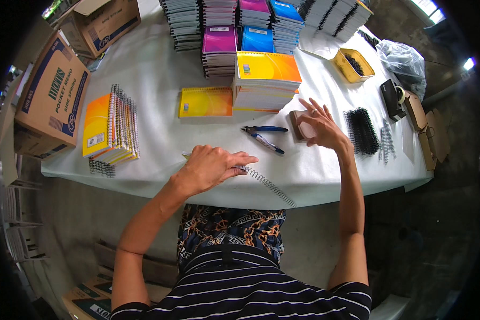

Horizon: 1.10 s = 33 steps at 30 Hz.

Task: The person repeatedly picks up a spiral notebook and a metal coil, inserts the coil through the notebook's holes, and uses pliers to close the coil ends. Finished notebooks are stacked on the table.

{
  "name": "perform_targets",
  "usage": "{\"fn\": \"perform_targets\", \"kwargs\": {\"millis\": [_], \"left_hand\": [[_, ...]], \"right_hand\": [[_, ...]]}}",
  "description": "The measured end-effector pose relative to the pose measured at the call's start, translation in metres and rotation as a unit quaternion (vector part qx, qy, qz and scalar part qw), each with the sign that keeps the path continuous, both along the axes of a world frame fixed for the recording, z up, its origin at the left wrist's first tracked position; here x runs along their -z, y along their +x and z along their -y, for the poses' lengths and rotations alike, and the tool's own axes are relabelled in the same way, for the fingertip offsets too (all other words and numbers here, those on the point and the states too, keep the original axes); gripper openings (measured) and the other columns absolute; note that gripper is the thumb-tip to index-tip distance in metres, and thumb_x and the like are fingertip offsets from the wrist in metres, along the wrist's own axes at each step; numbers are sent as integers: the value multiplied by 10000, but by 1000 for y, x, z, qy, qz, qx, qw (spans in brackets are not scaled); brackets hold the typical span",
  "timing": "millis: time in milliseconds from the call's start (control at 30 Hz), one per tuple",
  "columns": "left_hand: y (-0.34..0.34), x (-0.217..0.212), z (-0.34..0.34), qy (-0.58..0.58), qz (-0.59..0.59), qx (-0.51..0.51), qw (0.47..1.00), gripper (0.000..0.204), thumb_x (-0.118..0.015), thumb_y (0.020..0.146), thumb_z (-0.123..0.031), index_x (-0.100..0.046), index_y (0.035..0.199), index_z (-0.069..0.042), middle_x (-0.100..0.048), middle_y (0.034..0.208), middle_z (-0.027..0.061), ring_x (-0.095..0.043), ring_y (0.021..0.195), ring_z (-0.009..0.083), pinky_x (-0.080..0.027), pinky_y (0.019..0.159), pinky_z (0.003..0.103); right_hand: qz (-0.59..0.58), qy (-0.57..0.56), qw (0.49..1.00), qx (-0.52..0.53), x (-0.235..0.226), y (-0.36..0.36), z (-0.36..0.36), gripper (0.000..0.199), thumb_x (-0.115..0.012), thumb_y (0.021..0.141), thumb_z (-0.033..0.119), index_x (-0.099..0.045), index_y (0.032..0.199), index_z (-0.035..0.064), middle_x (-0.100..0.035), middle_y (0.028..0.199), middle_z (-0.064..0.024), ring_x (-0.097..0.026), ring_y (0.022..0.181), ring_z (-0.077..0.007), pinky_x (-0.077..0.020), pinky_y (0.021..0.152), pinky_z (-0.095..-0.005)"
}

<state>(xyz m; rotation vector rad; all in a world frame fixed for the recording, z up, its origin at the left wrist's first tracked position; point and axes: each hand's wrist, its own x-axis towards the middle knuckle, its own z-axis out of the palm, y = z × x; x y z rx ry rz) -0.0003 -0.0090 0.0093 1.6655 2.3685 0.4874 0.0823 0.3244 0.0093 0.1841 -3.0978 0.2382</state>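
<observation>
White cloth is spread over the tabletop point(160, 133); what is held in the head view?

"Near the centre, a wire coil point(272, 186) is pinched by the fingers of the left hand point(210, 166). Its tail is left trailing towards four o'clock, perhaps so that the loops stay free. Whatever else is covered by that palm is mostly hidden."

"And the right hand point(325, 129)?"

"At two o'clock, with fingers spread, it is held over a small brown-edged block point(305, 131); whether that is pressed cannot be told. Blue-handled cutters point(268, 143) are laid between both hands, probably for easy reach."

"Which containers are seen?"

"Between one and two o'clock, a yellow tub point(360, 79) is filled with black pieces point(354, 64), presumably kept together by its walls. At ten o'clock, a cardboard carton point(53, 98) is stood beside spiral notebooks point(97, 125); its contents are not shown."
</observation>
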Motion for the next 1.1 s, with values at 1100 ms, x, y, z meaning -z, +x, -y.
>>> {"fn": "perform_targets", "kwargs": {"millis": [1100], "left_hand": [[-42,6,13,88,-27,-144,985,694,-764,719,-447,-545,1358,-289,-639,1259,46,-622,1138,263,-554,853,404]], "right_hand": [[203,-400,885,-128,-27,-59,84,649,-643,796,567,-661,1229,84,-657,1188,-146,-619,1085,-272,-475,967,-417]]}}
